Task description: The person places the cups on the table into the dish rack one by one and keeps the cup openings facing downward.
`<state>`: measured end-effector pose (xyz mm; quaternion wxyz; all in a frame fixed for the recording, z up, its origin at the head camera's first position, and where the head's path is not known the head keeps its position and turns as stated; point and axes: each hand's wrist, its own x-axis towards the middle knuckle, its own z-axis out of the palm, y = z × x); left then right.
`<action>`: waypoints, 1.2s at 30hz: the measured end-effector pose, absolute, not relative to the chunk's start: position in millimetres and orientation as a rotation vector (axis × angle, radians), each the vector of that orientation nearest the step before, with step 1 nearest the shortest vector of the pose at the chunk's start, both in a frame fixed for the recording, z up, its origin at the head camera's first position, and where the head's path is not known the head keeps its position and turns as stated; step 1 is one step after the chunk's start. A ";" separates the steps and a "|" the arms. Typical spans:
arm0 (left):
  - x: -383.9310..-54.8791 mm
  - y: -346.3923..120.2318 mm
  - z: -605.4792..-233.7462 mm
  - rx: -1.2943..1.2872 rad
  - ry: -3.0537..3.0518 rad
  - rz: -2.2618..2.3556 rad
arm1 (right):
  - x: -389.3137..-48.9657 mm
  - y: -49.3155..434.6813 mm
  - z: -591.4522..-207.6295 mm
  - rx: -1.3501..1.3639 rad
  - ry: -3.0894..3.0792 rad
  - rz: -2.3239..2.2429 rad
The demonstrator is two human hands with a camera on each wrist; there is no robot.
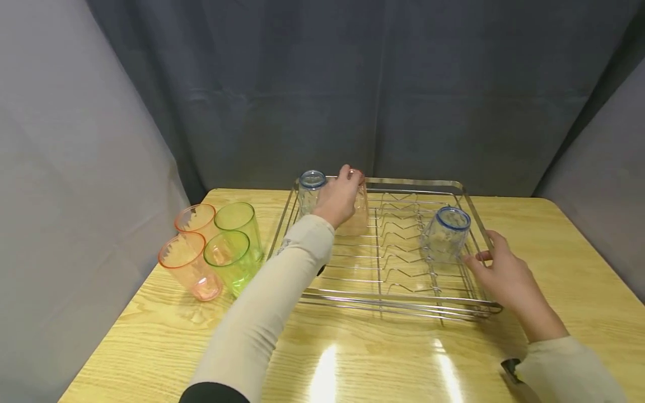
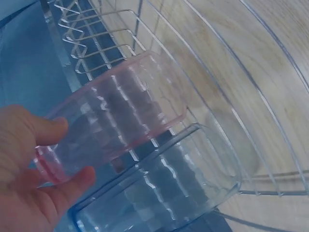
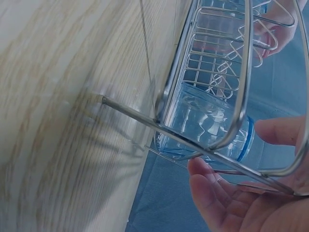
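My left hand (image 1: 340,198) pinches the base of a clear pink tumbler (image 2: 118,113), which stands upside down on the wire dish rack (image 1: 413,299). Close beside it in the rack is an upturned clear blue tumbler (image 2: 164,186). At the rack's right side, my right hand (image 1: 509,277) holds the side rail, with thumb and fingers on either side of the metal. Near that thumb another blue tumbler (image 3: 207,123) rests upside down inside the rack. The right wrist view shows the thumb apart from the fingers.
Left of the rack, two orange tumblers (image 1: 183,263) and two green tumblers (image 1: 242,229) stand upright on the wooden table (image 1: 373,358). Zigzag wire dividers (image 1: 400,246) run through the rack's middle. A dark curtain (image 1: 302,84) hangs behind the table.
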<state>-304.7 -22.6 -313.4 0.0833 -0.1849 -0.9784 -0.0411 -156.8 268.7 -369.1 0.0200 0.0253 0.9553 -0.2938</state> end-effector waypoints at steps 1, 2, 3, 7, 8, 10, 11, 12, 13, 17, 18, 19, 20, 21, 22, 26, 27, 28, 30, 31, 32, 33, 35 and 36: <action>-305.6 -22.8 -314.6 -0.526 -2.926 -0.128 | -157.0 267.6 -368.9 0.075 2.962 -0.915; -306.3 -23.0 -315.2 -0.501 -2.932 -0.127 | -157.1 266.7 -368.8 0.071 2.961 -0.918; -306.6 -23.3 -315.5 -0.480 -2.939 -0.127 | -157.2 265.9 -368.8 0.069 2.955 -0.924; -306.1 -22.4 -314.3 -0.466 -2.947 -0.136 | -155.8 265.9 -367.0 0.084 2.939 -0.920; -305.6 -21.9 -313.8 -0.470 -2.946 -0.139 | -155.6 266.6 -366.7 0.087 2.942 -0.916; -304.8 -20.6 -313.3 -0.477 -2.940 -0.138 | -154.9 268.2 -366.1 0.091 2.946 -0.908; -304.5 -20.1 -313.6 -0.473 -2.938 -0.136 | -154.9 268.9 -366.0 0.090 2.949 -0.906; -304.3 -19.7 -313.8 -0.467 -2.934 -0.121 | -154.8 269.5 -365.8 0.088 2.949 -0.905; -304.4 -19.4 -314.2 -0.459 -2.926 -0.102 | -154.8 269.9 -365.7 0.087 2.949 -0.900; -303.7 -20.7 -316.9 -0.426 -2.902 -0.041 | -154.9 269.4 -366.3 0.080 2.930 -0.907; -303.3 -21.3 -317.6 -0.423 -2.896 -0.029 | -154.9 268.9 -366.4 0.077 2.927 -0.909; -302.7 -21.8 -318.3 -0.419 -2.894 -0.022 | -155.1 268.3 -366.7 0.074 2.926 -0.911; -302.1 -22.4 -319.1 -0.413 -2.894 -0.014 | -155.4 267.6 -367.0 0.071 2.926 -0.914; -301.8 -22.9 -319.7 -0.405 -2.893 0.002 | -155.8 266.9 -367.3 0.068 2.927 -0.916; -301.7 -23.5 -320.4 -0.397 -2.884 0.030 | -156.2 266.3 -367.6 0.063 2.928 -0.916; -302.5 -24.8 -321.6 -0.356 -2.831 0.193 | -158.5 264.1 -368.6 0.058 2.934 -0.923; -302.6 -25.0 -321.7 -0.348 -2.816 0.227 | -158.8 263.7 -368.8 0.058 2.933 -0.925; -302.7 -25.4 -322.0 -0.343 -2.804 0.257 | -159.2 263.3 -369.1 0.060 2.930 -0.927; -302.5 -26.1 -322.6 -0.341 -2.793 0.292 | -159.8 262.3 -369.4 0.068 2.927 -0.929; -302.3 -26.5 -322.8 -0.342 -2.794 0.305 | -160.1 262.0 -369.7 0.072 2.925 -0.928; -302.0 -27.1 -323.3 -0.342 -2.797 0.312 | -160.5 261.6 -369.8 0.073 2.922 -0.929; -301.8 -27.8 -323.7 -0.342 -2.801 0.311 | -160.8 261.3 -369.9 0.076 2.919 -0.929; -301.0 -30.0 -323.5 -0.338 -2.807 0.294 | -161.6 260.9 -370.1 0.080 2.915 -0.927; -300.6 -31.4 -322.9 -0.333 -2.803 0.272 | -161.9 260.9 -370.1 0.080 2.913 -0.925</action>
